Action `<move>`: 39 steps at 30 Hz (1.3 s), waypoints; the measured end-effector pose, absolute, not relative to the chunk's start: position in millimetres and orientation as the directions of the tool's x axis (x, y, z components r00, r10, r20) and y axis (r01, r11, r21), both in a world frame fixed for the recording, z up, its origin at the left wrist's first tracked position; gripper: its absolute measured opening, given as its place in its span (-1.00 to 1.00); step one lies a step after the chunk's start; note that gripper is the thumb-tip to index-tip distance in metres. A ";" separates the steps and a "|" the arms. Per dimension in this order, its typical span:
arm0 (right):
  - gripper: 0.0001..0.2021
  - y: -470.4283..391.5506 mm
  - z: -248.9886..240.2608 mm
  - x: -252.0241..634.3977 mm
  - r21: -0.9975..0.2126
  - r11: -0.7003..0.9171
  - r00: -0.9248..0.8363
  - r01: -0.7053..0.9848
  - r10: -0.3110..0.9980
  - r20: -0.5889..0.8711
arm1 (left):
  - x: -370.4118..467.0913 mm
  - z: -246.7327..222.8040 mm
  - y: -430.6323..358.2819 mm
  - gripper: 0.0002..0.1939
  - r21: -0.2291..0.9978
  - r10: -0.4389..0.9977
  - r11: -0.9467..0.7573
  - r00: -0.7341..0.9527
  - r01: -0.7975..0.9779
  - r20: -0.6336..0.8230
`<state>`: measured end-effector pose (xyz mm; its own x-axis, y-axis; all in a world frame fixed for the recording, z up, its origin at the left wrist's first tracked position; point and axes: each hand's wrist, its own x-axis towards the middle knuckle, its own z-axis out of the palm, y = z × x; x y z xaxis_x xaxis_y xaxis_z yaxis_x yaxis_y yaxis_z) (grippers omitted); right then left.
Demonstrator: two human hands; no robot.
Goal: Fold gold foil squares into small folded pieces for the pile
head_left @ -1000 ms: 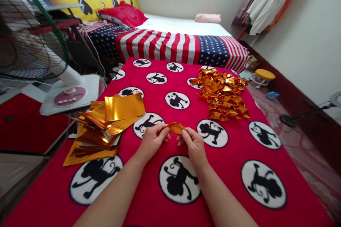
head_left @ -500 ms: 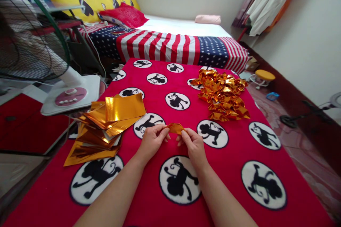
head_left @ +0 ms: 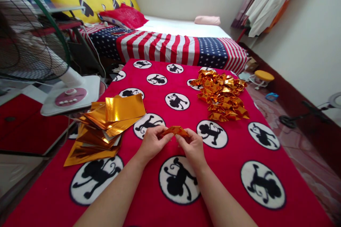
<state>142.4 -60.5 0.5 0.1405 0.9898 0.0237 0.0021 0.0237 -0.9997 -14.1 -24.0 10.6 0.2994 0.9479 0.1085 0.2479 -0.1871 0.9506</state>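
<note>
Between my two hands is a small folded piece of gold foil paper [head_left: 176, 129], held just above the cloth. My left hand [head_left: 153, 142] is closed on its left end, the thumb pressed along the near side. My right hand [head_left: 191, 144] grips the right end in the same way, the thumbs nearly meeting at the middle. To the left lies a loose stack of flat gold foil sheets [head_left: 125, 108]. Off to the far right is a pile of folded gold foil pieces [head_left: 226, 92], boat-like in shape.
A red cloth with monkey circles [head_left: 170, 78] covers the table. On the left stands a fan [head_left: 71, 94], its base close to the foil stack. Behind the table is a bed [head_left: 170, 46] with a flag-pattern cover. A yellow stool [head_left: 263, 75] stands at right.
My thumbs have slid inward from the ends of the foil piece toward its middle. The folded piece now looks wider and more opened out. Both piles look the same.
</note>
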 end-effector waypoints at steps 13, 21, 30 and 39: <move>-0.80 -56.7 -4.5 149.8 -1.000 0.011 0.023 -0.004 1.000 0.011 | -18.2 7.6 -18.0 -0.75 0.989 0.940 -0.011 0.340 0.145 -0.039; -0.76 -53.9 -1.1 153.6 -0.997 -0.035 0.039 -0.070 0.999 -0.038 | -24.8 8.3 -14.3 -0.70 0.992 0.935 0.028 0.348 0.124 -0.070; -0.69 -54.7 -2.3 154.1 -0.987 -0.091 0.050 -0.129 0.994 -0.098 | -21.3 1.9 -15.1 -0.58 0.998 0.962 0.064 0.265 0.004 -0.063; -0.71 -52.8 0.5 149.1 -0.993 0.040 0.197 -0.107 0.980 0.018 | -19.7 7.3 -15.9 -0.55 0.998 0.965 0.067 0.254 0.012 -0.068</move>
